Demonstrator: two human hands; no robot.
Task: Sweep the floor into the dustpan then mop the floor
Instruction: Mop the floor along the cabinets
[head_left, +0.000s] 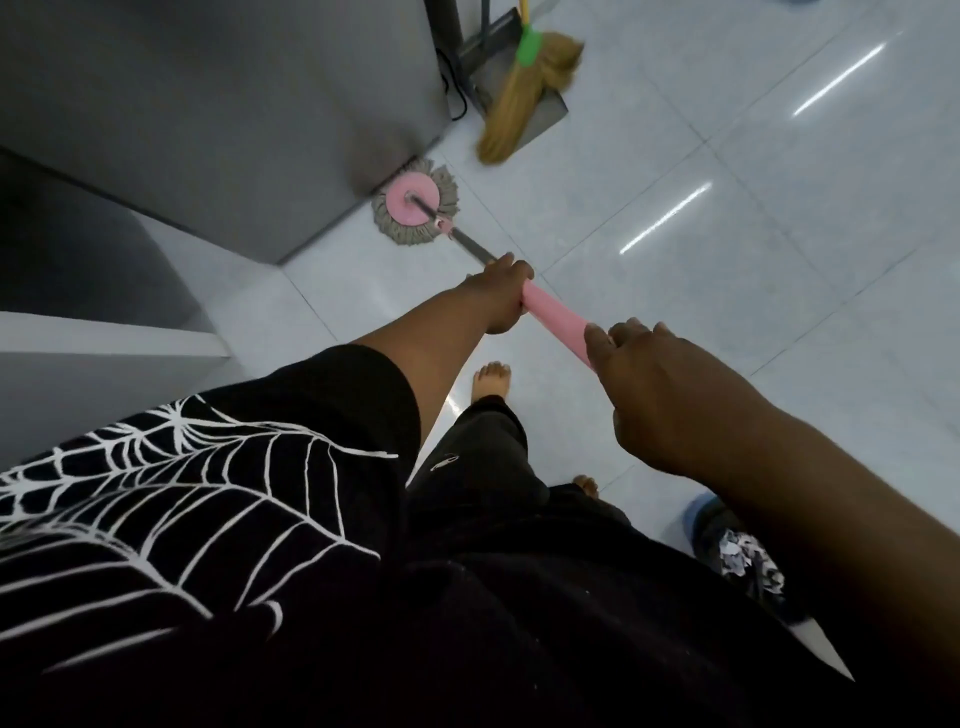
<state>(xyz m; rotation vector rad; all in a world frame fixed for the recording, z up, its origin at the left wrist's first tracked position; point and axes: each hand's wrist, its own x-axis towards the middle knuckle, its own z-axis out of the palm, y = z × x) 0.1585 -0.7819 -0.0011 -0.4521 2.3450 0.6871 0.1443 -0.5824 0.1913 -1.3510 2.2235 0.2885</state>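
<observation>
The left hand (501, 296) is wrapped round the mop (556, 317) where the pink grip meets the metal pole. Its fingers curl tight over the top and the thumb is tucked under. The right hand (649, 384) holds the near end of the pink grip. Its fingers (631, 330) bend over the grip, and the end of the grip is hidden under the palm. A bare stretch of pink shows between the two hands. Past the left fingers the pole runs down to the mop head (415, 205). The mop head lies flat on the white floor (727, 234), right up against the corner of a grey cabinet (234, 104). Far beyond the left fingers, a broom (514, 104) and a grey dustpan (548, 111) lean by the cabinet's side, and the broom's bristles hang over the pan. Under the hands, a bare foot (491, 382) stands on the tiles. Below the right wrist sits a thing with a blue rim (698, 512); I cannot tell what it is.
</observation>
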